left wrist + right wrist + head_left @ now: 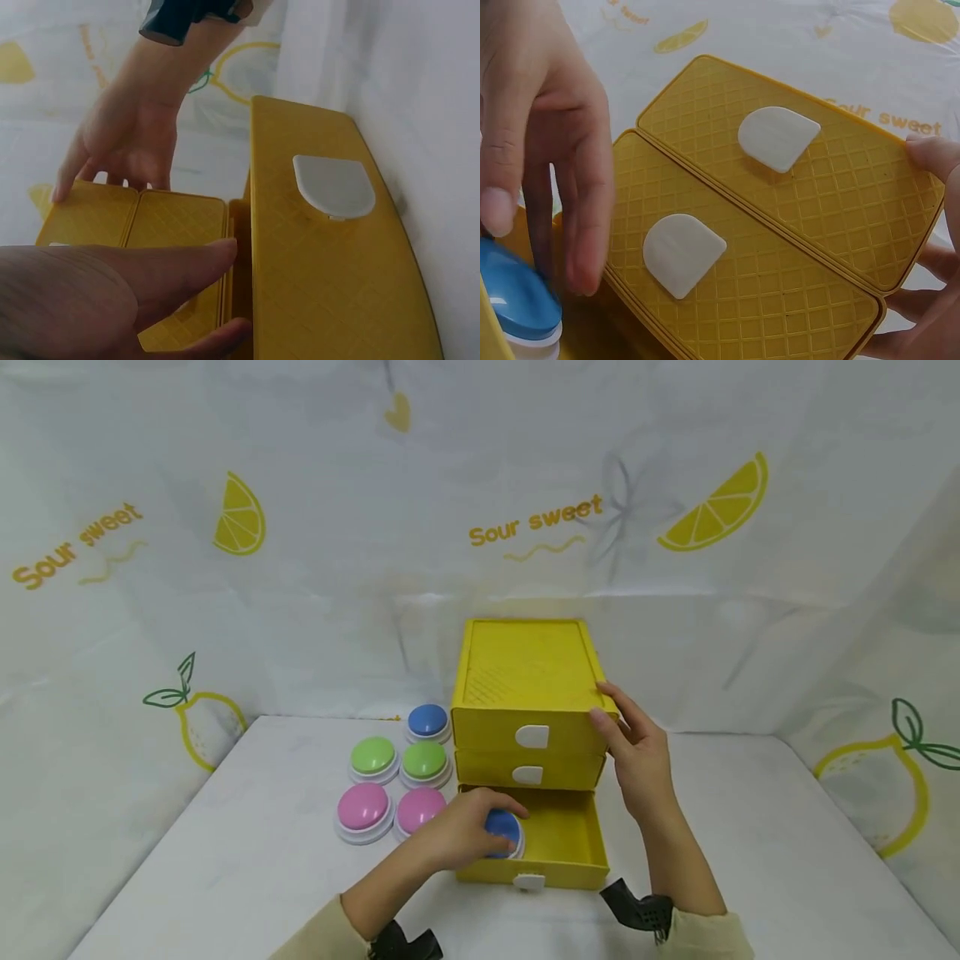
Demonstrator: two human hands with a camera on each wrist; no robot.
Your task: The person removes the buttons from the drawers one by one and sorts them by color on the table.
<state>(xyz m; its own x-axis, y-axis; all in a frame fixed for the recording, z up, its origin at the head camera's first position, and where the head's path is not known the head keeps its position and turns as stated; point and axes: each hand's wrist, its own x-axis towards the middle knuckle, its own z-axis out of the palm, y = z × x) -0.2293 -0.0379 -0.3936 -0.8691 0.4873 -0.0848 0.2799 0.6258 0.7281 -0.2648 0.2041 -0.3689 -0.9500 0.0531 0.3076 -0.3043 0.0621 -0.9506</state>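
A small yellow drawer cabinet (532, 664) stands on the table, its bottom drawer (566, 827) pulled out. Inside that drawer, at its left end, sits a blue push button with a white base (502, 833). My left hand (467, 831) is over this button, fingers spread loosely about it; in the right wrist view the fingertips look apart from the blue dome (517, 289). With my right hand (641, 760) I hold the cabinet's upper right front corner, thumb on the front face and fingers along the side.
Left of the cabinet stand two pink buttons (363, 806), two green buttons (372, 756) and another blue button (427, 720). The upper two drawers, with white tabs (532, 737), are closed. A printed white cloth (337, 568) hangs behind the table.
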